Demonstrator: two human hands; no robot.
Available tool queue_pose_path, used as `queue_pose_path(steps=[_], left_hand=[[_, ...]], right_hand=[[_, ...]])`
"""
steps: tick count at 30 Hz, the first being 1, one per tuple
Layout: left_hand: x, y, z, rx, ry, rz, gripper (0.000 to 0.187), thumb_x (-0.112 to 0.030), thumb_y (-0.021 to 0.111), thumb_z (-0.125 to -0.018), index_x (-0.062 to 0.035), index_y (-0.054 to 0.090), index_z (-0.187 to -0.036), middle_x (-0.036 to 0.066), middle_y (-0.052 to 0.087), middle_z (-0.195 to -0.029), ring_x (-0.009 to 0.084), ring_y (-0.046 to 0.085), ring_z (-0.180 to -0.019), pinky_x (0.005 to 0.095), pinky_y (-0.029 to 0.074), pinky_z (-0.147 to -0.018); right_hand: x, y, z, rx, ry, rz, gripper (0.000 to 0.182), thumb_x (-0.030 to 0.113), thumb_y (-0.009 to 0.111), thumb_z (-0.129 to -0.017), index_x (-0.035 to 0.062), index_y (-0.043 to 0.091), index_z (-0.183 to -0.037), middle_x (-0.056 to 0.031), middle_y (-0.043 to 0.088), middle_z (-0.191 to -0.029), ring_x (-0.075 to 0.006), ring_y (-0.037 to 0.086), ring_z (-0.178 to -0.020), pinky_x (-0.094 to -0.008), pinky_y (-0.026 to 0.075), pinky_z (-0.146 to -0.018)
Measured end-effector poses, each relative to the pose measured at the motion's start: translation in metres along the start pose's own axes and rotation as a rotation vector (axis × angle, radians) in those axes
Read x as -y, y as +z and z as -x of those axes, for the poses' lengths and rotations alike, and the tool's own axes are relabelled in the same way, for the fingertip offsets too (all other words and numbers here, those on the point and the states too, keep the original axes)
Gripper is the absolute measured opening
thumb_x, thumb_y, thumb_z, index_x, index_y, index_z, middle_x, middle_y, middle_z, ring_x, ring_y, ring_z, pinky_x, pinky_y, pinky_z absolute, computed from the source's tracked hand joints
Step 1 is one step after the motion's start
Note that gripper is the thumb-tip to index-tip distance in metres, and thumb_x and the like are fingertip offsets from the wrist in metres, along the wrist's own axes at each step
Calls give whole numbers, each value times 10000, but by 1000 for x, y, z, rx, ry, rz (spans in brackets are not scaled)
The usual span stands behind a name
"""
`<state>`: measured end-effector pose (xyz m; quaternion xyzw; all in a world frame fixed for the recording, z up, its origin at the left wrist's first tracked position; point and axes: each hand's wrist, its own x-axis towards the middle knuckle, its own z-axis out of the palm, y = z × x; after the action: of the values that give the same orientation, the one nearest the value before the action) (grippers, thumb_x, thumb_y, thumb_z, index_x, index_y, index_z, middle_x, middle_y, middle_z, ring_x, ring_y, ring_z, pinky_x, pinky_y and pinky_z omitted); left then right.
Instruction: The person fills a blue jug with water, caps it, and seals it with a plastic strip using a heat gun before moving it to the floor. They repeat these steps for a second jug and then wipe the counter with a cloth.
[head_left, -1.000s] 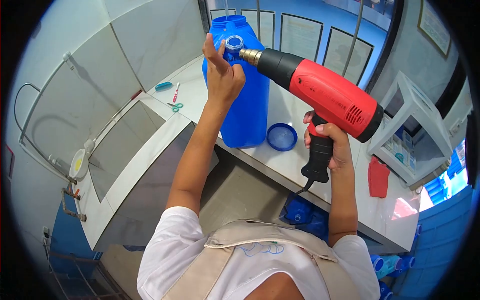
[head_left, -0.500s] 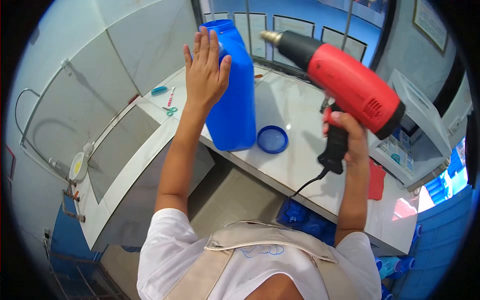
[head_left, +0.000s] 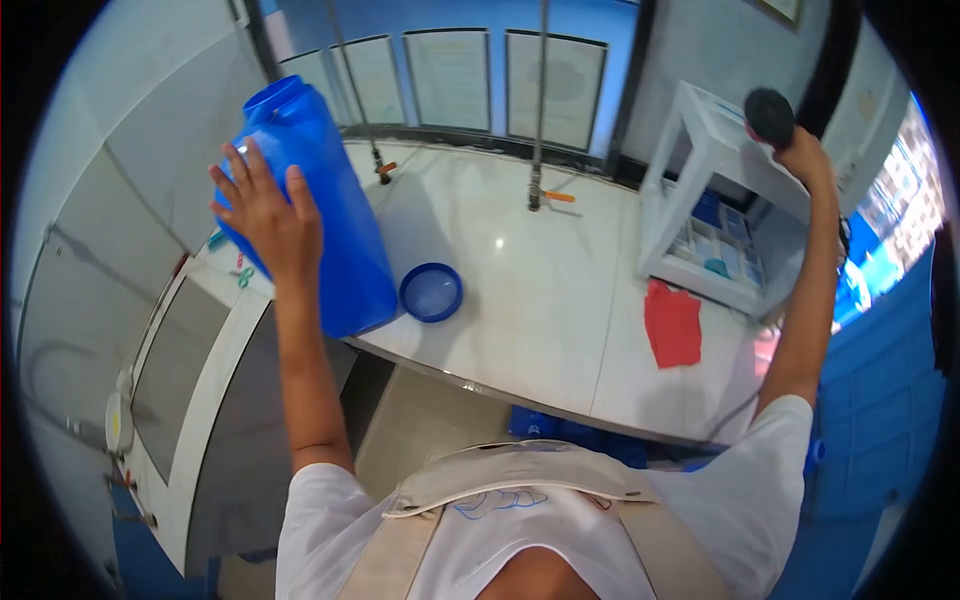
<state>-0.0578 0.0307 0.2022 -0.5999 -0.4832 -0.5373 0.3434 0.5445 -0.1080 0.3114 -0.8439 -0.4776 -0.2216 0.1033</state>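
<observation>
The left hand [head_left: 262,215] lies flat against the upper side of the blue jug [head_left: 315,215], fingers spread and open, pressing rather than gripping. The jug stands at the left end of the white counter [head_left: 520,290], leaning a little to the left, its mouth up near the wall. Just beside its base lies the blue lid [head_left: 431,292], apart from the jug.

The right hand [head_left: 800,150] is stretched far out to the right, up by the top of the white rack [head_left: 715,200], closed around a dark, rounded object [head_left: 769,115]; what that object is I cannot tell from here. A red cloth [head_left: 672,322] lies on the counter below the rack.

With only a flat palm on a tall, leaning jug, the steadying looks thin to me. It would go better with the palm kept high and pushing the jug back onto its base, so it stands square. The lid sits close enough to the jug's base to be knocked if the jug slides.
</observation>
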Motion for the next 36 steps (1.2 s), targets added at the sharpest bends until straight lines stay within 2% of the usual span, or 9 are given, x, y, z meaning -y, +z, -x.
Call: queue_pose_path(steps=[9, 11, 13, 15, 17, 19, 24, 26, 36], left_hand=[[-5, -12, 75, 43, -408, 184, 748, -253, 538, -848, 8, 93, -1389, 243, 49, -1441, 404, 3, -1345, 534, 24, -1068], [-5, -16, 86, 88, -473, 213, 795, -251, 540, -850, 21, 25, -1391, 267, -6, -1435, 400, -25, -1346, 517, 19, -1073], [-6, -7, 94, 59, -545, 258, 806, -248, 539, -852, 24, 7, -1393, 266, -18, -1438, 397, -35, -1348, 506, 14, -1076], [-11, 2, 94, 23, -658, 360, 797, -277, 493, -882, 40, -31, -1392, 260, -54, -1446, 373, -64, -1356, 464, -3, -1089], [-8, 19, 89, -54, -711, 376, 776, -303, 457, -897, 47, -28, -1390, 255, -57, -1449, 361, -67, -1359, 456, -6, -1092], [1, 31, 82, -147, -811, 372, 743, -408, 347, -927, 51, -6, -1392, 240, -25, -1460, 333, -51, -1369, 438, -9, -1098], [25, 36, 59, -225, -862, 364, 679, -413, 285, -945, 42, 59, -1396, 234, 71, -1456, 332, 23, -1367, 431, 23, -1095], [29, 34, 58, -168, -893, 347, 642, -402, 259, -956, 39, 100, -1394, 233, 112, -1449, 333, 61, -1361, 428, 46, -1090], [54, 20, 58, -32, -887, 442, 639, -407, 240, -959, 42, 97, -1390, 232, 147, -1431, 352, 100, -1339, 468, 49, -1074]], right_hand=[[-59, 90, -90, 304, -116, -169, 474, 277, 665, -686, 52, 577, -1094, -231, 611, -1033, -357, 572, -1022, -414, 451, -853], [-63, 82, -91, 21, 41, 135, 590, 296, 655, -709, -95, 493, -1120, -303, 581, -1025, -372, 570, -1023, -400, 432, -880], [-39, 63, -90, -282, 18, 190, 502, 291, 579, -800, -52, 509, -1159, -253, 587, -1078, -321, 558, -1067, -367, 414, -906], [117, 16, -24, -575, -262, -591, 405, 236, 484, -878, -6, 518, -1201, -169, 590, -1140, -265, 542, -1098, -345, 393, -931], [238, 18, -23, -245, -700, -1377, 347, 202, 442, -909, 43, 551, -1197, -62, 592, -1154, -160, 536, -1071, -304, 399, -924], [359, 75, -44, 242, -942, -1866, 434, 340, 462, -895, 31, 536, -1191, -101, 568, -1172, -180, 497, -1136, -359, 365, -984], [616, 164, -40, 905, -270, -2135, 572, 502, 345, -917, 6, 587, -1065, -108, 562, -1099, -222, 499, -1056, -396, 376, -907], [699, 223, -53, 945, -454, -2007, 733, 629, 274, -869, 15, 510, -1194, -149, 544, -1193, -231, 473, -1143, -405, 326, -983], [722, 197, 1, 978, -299, -2123, 669, 561, 239, -904, 42, 469, -1259, -158, 530, -1211, -241, 465, -1146, -342, 349, -973]])
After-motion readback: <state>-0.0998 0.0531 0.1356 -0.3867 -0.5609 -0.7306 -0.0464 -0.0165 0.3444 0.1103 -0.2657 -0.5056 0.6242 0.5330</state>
